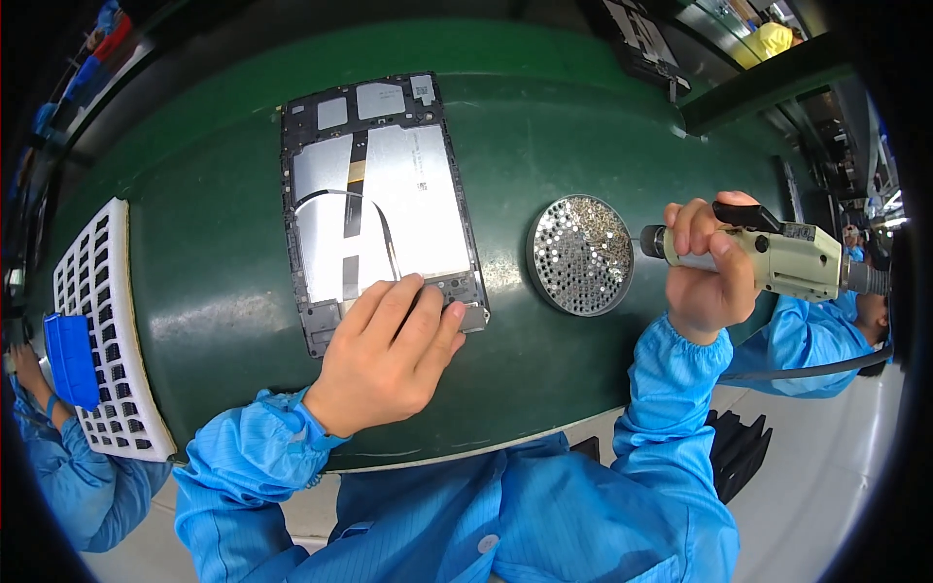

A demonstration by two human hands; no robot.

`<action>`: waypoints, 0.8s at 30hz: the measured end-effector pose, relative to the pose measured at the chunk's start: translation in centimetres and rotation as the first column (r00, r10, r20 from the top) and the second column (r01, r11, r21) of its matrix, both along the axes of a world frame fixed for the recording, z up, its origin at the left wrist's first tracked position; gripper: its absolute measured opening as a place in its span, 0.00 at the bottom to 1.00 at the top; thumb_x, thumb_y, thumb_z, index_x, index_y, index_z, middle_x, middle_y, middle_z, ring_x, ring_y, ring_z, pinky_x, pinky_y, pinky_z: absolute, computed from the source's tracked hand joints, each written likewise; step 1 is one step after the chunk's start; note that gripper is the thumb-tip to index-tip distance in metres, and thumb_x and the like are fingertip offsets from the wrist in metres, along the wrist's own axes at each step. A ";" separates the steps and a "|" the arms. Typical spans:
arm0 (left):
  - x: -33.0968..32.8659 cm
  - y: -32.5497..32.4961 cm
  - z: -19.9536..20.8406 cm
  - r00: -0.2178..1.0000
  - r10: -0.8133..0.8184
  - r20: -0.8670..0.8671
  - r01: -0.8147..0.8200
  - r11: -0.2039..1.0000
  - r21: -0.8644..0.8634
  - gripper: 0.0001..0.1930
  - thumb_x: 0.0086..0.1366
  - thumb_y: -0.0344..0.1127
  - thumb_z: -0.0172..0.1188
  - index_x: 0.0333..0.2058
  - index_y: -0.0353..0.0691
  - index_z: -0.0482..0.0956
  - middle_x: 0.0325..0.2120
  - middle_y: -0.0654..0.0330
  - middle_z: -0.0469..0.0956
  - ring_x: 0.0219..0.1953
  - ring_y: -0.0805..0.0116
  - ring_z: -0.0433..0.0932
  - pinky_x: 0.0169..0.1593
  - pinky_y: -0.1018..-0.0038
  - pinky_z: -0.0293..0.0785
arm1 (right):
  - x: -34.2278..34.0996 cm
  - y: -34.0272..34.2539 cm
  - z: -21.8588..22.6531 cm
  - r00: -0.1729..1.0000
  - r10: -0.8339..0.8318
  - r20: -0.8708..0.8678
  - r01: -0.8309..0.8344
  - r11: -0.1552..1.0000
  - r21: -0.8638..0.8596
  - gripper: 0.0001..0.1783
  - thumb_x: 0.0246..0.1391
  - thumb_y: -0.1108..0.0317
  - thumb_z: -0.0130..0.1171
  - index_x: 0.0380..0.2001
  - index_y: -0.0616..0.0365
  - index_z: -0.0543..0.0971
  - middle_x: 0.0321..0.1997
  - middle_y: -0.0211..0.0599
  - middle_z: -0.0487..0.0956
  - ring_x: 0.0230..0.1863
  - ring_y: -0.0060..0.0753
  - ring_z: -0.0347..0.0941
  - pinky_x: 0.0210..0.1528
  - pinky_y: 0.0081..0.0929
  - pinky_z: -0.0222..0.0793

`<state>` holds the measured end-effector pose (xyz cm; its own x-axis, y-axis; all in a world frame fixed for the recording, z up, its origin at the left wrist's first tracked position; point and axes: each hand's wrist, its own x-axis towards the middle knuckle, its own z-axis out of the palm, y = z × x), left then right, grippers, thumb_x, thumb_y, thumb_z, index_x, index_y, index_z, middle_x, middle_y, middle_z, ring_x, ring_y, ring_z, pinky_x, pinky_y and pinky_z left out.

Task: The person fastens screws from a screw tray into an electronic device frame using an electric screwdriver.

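Note:
An opened tablet (428, 199) lies on the green work surface, its silver inner plate, black frame, dark ribbon strip and thin curved cable exposed. My left hand (384, 364) rests on the tablet's near end with fingers stretched out. The fingertips touch the dark part there; whatever lies beneath them is hidden. In my right hand (714, 287) is a pale electric screwdriver (802, 262), gripped around its body and pointing left. Its thin bit reaches the right rim of a round screw dish (583, 314). Many small screws sit in the holes of that dish, heaped toward its far side.
At the left stands a white foam tray (146, 428) of small dark parts, with a blue box (73, 361) on it. Another dark device (641, 44) lies at the far right. A cable (807, 373) runs near my right sleeve. Co-workers in blue sit on both sides.

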<state>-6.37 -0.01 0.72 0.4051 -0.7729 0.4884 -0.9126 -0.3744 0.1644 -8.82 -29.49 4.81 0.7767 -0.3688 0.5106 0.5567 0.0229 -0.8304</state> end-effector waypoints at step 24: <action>-1.4 -2.8 1.4 0.948 -0.009 -0.319 0.091 0.966 0.241 0.17 0.58 0.30 0.58 0.48 0.39 0.80 0.52 0.41 0.69 0.57 0.45 0.68 0.62 0.44 0.56 | -0.9 0.8 2.5 0.953 0.296 -0.063 -0.301 0.948 -0.102 0.24 0.50 0.65 0.55 0.51 0.56 0.68 0.21 0.30 0.70 0.25 0.28 0.68 0.37 0.35 0.63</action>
<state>-7.76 -2.79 2.14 0.4631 -0.8764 0.1318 -0.8486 -0.3956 0.3514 -9.71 -28.71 7.33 0.8667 -0.0606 0.4952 0.4988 0.0901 -0.8620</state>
